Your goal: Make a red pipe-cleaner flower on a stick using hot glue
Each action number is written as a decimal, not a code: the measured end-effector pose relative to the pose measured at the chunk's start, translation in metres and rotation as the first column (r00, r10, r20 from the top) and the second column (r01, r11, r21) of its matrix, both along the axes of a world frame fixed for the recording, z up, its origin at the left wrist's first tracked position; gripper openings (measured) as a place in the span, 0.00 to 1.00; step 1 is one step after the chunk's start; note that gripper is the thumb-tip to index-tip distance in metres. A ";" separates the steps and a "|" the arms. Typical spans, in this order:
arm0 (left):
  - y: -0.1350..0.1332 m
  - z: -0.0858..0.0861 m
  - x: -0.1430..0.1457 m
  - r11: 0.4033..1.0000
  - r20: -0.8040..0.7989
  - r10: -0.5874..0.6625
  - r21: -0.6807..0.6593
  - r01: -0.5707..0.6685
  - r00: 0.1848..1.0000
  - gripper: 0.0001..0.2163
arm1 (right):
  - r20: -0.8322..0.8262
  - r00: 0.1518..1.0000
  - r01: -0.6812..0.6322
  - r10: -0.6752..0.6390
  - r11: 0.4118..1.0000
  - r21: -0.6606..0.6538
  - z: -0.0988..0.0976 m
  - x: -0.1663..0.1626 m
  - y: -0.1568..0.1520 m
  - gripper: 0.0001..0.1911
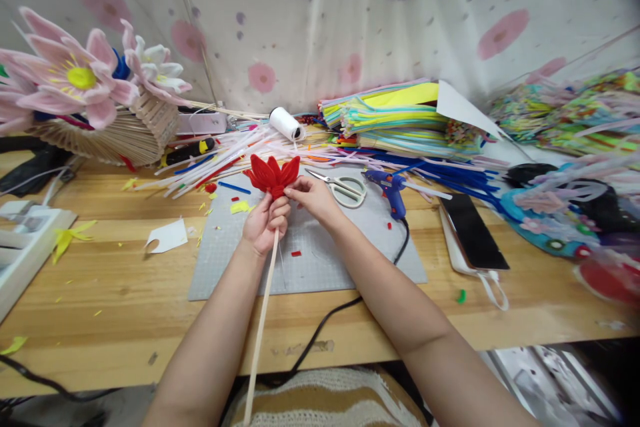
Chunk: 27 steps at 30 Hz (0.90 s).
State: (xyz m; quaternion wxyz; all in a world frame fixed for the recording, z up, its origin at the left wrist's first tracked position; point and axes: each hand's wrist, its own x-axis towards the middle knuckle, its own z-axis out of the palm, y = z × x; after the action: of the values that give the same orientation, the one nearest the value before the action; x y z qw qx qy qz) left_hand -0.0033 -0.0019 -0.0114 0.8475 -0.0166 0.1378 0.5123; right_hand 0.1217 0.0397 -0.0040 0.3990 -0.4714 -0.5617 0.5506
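A red fuzzy flower (273,173) with pointed petals is held up over the grey cutting mat (325,273). My left hand (266,223) is wrapped round its base and the top of a long pale stick (264,307), which slants down toward my lap. With thumb and fingers pinched together, my right hand (311,197) touches the right side of the flower's base. A thin thread hangs below my left hand. Scissors (345,190) with pale handles lie just beyond my right hand, and a blue glue gun (389,190) rests to their right.
White thread spool (286,124) and bundled pipe cleaners (400,117) fill the back. Pink fuzzy flowers (80,77) stand at left, above a white power strip (35,247). A phone (474,230) lies right. The glue gun's black cable (325,323) crosses the table's front edge.
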 end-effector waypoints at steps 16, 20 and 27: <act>0.005 0.003 0.006 1.000 -0.152 0.028 0.004 -0.027 0.988 0.13 | 0.356 0.914 0.082 -0.197 0.946 0.313 -0.001 -0.008 -0.008 0.04; 0.003 0.004 0.002 0.999 -0.089 0.010 -0.039 -0.014 0.996 0.11 | 0.107 0.991 0.056 -0.079 0.977 0.206 -0.009 -0.001 -0.008 0.06; 0.003 0.002 -0.004 0.999 -0.084 0.011 -0.029 -0.014 0.996 0.12 | 0.067 0.991 0.109 -0.112 0.993 0.052 -0.014 0.054 -0.011 0.12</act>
State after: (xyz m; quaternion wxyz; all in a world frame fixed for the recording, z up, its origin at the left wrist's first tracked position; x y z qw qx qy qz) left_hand -0.0078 0.0016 -0.0096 0.8375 -0.0084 0.1805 0.5157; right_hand 0.1756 0.0290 -0.0176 0.4201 -0.5111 -0.5615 0.4970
